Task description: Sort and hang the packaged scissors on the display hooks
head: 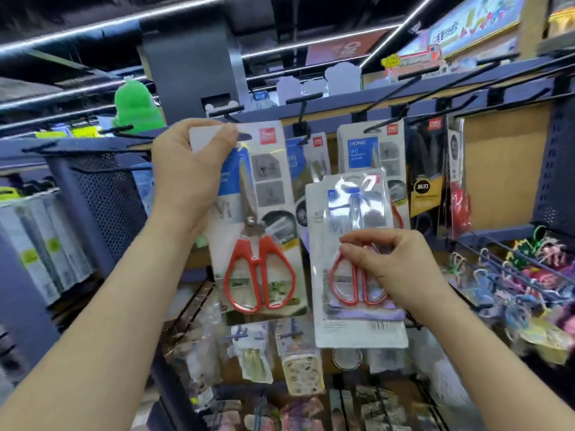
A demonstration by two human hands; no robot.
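The left hand [189, 172] is raised at the left of the rack and grips the upper left corner of a large scissors pack [270, 194]. Its thumb lies across the front of the card's top edge and its fingers curl behind. This pack hangs upright, red handles down, with its top just below a black display hook [224, 112]. Whether the hook passes through the card's slot cannot be told.

To the right and lower, the right hand [392, 269] pinches a small scissors pack [348, 321] at its red handles, thumb and forefinger on the clear blister and the other fingers curled. This pack is held upright in front of the rack, beside the large one and apart from it.

Behind it a blue-labelled scissors pack [361, 150] and a black scissors pack [426, 169] hang on the far hooks. A green plush toy [137, 104] sits at the far left.
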